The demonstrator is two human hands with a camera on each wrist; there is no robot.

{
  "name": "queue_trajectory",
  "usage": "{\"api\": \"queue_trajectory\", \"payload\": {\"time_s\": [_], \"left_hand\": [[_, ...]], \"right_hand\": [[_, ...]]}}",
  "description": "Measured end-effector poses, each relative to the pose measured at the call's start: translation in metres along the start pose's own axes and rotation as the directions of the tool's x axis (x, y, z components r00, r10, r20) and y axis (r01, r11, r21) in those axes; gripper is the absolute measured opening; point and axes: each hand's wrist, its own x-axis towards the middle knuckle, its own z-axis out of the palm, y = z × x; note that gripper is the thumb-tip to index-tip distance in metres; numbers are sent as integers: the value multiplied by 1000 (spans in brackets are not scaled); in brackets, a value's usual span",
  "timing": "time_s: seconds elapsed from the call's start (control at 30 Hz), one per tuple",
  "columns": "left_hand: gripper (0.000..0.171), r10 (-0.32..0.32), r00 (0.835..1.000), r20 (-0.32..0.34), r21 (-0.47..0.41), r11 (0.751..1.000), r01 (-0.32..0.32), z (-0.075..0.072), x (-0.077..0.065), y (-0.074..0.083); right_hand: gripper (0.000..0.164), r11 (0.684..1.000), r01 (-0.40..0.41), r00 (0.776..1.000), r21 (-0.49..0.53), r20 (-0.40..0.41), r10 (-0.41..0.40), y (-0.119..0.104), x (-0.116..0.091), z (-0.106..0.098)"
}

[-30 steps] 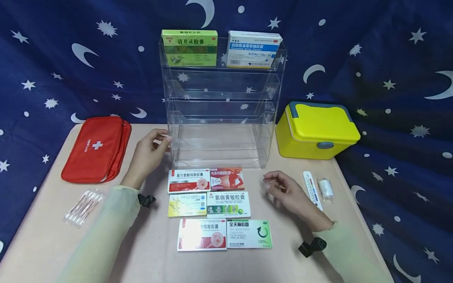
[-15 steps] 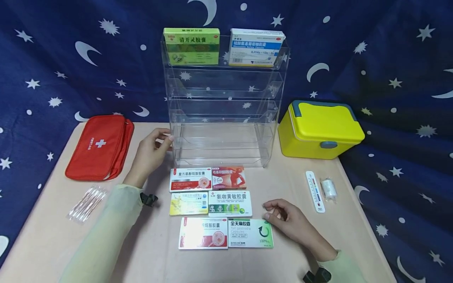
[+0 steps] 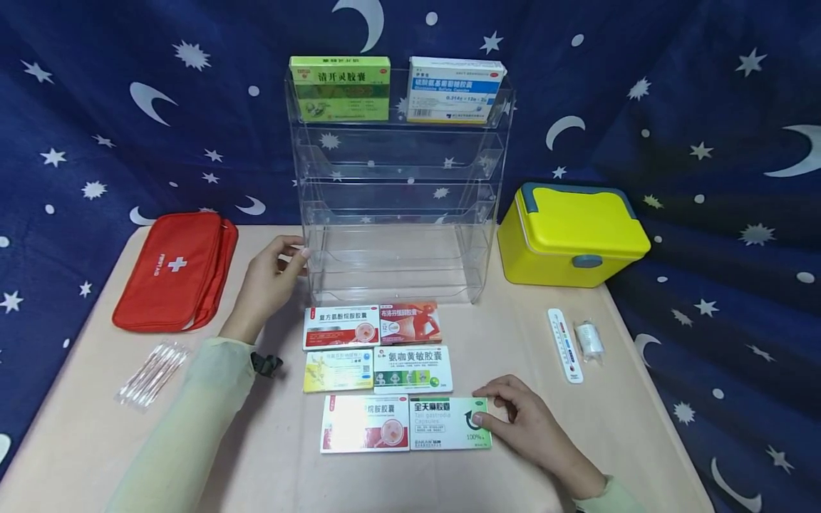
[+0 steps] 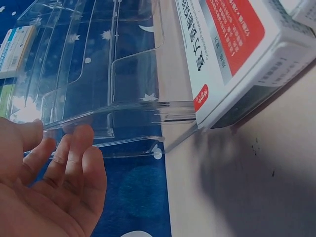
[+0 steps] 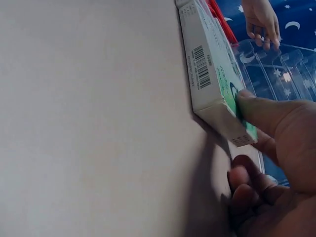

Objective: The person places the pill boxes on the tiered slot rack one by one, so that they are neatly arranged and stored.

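Note:
My left hand [image 3: 272,274] rests beside the left wall of a clear acrylic rack [image 3: 394,292], its relaxed fingertips right at the panel. In the left wrist view those fingers [image 4: 81,148] are loosely bent along the rack's side. My right hand [image 3: 526,427] pinches the right end of a green and white medicine box [image 3: 442,427], thumb on the printed face and index finger at the far edge. The right wrist view shows the box [image 5: 212,74] with its barcode side facing the camera. Left of it lies a red and white medicine box [image 3: 365,427].
Several more medicine boxes [image 3: 413,370] lie in rows before the rack. A green box [image 3: 340,89] and a blue-white box [image 3: 455,92] stand on its top tier. Around sit a red first-aid pouch [image 3: 169,274], cotton swabs [image 3: 150,374], yellow case [image 3: 577,235], thermometer [image 3: 564,345] and bandage roll [image 3: 589,340].
My right hand has come down toward me from beside the rows to the green and white box, and its thumb now lies on it. The left hand stays at the rack.

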Motion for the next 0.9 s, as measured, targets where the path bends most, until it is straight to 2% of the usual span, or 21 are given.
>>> {"api": "queue_trajectory", "payload": {"time_s": [0.27, 0.43, 0.57, 0.67, 0.77, 0.83, 0.9], "left_hand": [[37, -5, 1000, 11, 1, 1000, 5, 1, -1, -1], [39, -11, 1000, 14, -7, 1000, 11, 1, -1, -2], [40, -4, 1000, 15, -9, 1000, 4, 0, 0, -2], [40, -1, 1000, 19, -8, 1000, 1, 0, 0, -1], [38, 0, 1000, 25, -7, 1000, 0, 0, 0, 0], [38, -2, 1000, 28, -3, 1000, 2, 0, 0, 0], [38, -2, 1000, 30, 2, 1000, 2, 0, 0, 1]], "right_hand": [[32, 981, 0, 998, 192, 57, -11, -2, -1, -5], [33, 974, 3, 996, 227, 89, -24, -1, 2, -9], [32, 971, 20, 994, 237, 104, -46, -5, 15, -25], [31, 974, 77, 994, 211, 65, -93, -16, 32, -43], [30, 966, 177, 983, 189, 4, -181, -35, 56, -58], [31, 946, 253, 968, 201, -44, -249, -53, 76, -67], [31, 909, 342, 940, 239, -97, -328, -74, 96, -75]]}}
